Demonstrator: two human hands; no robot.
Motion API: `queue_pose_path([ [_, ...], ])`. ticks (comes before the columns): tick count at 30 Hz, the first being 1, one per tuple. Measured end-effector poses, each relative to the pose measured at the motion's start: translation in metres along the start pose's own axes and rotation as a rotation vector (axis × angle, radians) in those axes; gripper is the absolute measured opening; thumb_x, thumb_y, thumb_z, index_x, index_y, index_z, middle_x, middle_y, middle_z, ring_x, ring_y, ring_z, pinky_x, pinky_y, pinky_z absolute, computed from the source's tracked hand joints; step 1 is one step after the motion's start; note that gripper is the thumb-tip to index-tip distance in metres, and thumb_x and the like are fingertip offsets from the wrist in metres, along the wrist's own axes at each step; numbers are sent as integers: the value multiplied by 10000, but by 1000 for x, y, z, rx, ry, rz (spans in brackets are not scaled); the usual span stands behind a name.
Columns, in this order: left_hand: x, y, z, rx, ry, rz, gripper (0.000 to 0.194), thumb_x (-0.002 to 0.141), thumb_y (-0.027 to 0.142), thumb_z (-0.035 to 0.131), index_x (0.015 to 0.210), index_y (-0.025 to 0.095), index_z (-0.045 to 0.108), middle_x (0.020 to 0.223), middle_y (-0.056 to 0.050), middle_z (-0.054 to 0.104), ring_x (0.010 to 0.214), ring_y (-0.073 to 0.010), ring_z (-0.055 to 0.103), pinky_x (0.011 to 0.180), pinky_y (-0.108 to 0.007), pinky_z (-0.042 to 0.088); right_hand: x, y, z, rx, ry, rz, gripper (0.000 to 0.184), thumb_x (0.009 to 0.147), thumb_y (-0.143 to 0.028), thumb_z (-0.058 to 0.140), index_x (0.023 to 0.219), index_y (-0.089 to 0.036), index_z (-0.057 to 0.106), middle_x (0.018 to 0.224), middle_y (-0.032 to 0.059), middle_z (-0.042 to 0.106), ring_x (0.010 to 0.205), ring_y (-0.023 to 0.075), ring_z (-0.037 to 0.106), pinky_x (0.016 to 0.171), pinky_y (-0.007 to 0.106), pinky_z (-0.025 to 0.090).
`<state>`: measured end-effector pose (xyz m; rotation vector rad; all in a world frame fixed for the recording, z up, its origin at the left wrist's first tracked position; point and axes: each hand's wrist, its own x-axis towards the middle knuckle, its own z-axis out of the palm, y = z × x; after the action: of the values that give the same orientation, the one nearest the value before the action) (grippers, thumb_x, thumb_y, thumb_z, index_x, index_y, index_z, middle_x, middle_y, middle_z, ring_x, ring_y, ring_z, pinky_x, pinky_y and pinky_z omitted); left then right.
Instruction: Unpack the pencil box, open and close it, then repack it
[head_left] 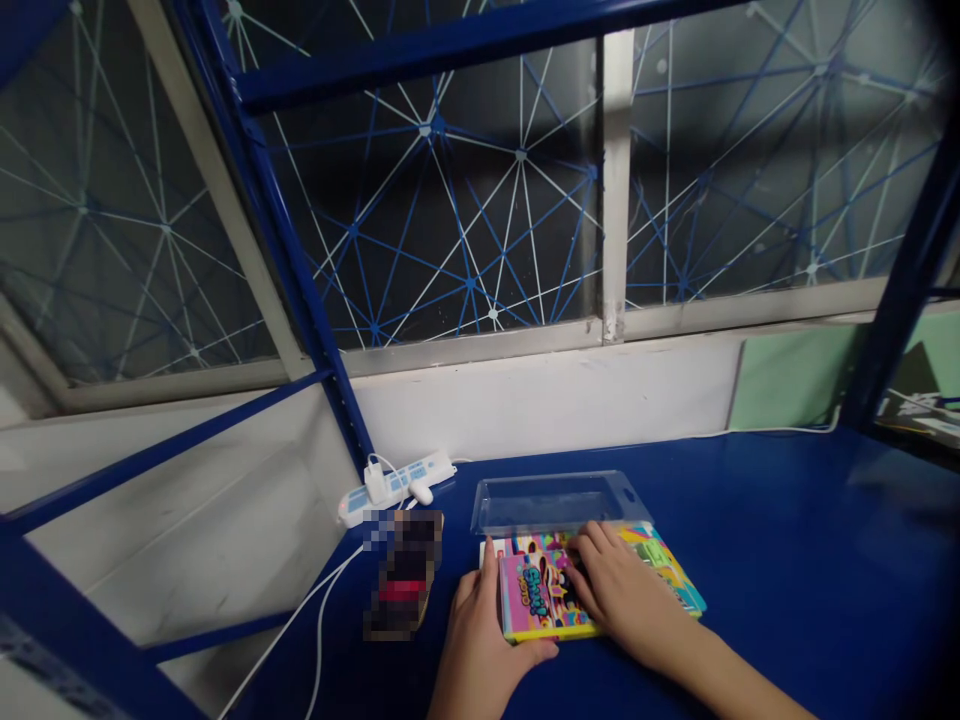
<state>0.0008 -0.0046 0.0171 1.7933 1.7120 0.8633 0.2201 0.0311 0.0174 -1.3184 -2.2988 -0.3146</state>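
Observation:
A thin pink box or booklet (540,598) with bright cartoon print and a yellow edge lies on the desk in front of me. My left hand (480,630) is closed around its left side, fingers along the left edge and thumb at the near edge. My right hand (619,590) lies over its right part, fingers stretched forward and touching the print. Beneath and behind it is a larger colourful card (679,570), partly covered by the box and my right hand. Just beyond the card sits a clear plastic blister tray (551,500).
A phone-like dark object (409,575), blurred out, lies left of my hands on the blue desk (772,560). Behind it, a white power strip (397,485) carries a plug, and white cables (322,600) run down the left. Blue frame bars (285,240) stand before the patterned window.

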Motion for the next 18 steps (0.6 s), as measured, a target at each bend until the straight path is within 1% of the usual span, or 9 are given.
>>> queue_pose_path([
  [4, 0, 3, -3, 5, -1, 20, 1013, 561, 206, 846, 1481, 221, 422, 1318, -111, 577, 1272, -302, 526, 1122, -366, 359, 0, 1, -1, 9, 13, -4, 151, 1009, -295, 458, 974, -201, 570, 944, 86, 573, 895, 260, 568, 795, 417, 511],
  [8, 0, 5, -5, 22, -16, 12, 981, 561, 218, 844, 1458, 249, 448, 1318, -101, 580, 1276, -306, 521, 1120, -376, 362, -1, 1, -1, 13, 28, -7, 135, 1000, -293, 479, 987, -199, 575, 941, 85, 576, 897, 264, 572, 789, 417, 515],
  [12, -2, 10, -7, 22, -11, 5, 987, 526, 210, 871, 1428, 224, 470, 1299, -105, 583, 1258, -303, 523, 1106, -366, 363, -2, 2, -1, 22, 49, -23, 137, 997, -303, 491, 1024, -200, 577, 943, 84, 577, 899, 266, 574, 783, 418, 519],
  [16, -4, 18, -10, 23, 0, 13, 868, 544, 208, 860, 1347, 245, 533, 1218, -71, 628, 1208, -295, 544, 1061, -357, 395, 2, 3, -2, 27, 102, -22, 154, 1003, -320, 490, 1047, -197, 573, 968, 86, 589, 888, 263, 577, 774, 425, 519],
  [18, -4, 19, -10, 30, 6, 11, 848, 547, 213, 856, 1333, 244, 539, 1187, -63, 641, 1186, -295, 554, 1043, -358, 410, 5, 3, -2, 27, 136, -16, 162, 1007, -326, 486, 1038, -194, 575, 961, 86, 597, 878, 264, 581, 768, 433, 522],
])
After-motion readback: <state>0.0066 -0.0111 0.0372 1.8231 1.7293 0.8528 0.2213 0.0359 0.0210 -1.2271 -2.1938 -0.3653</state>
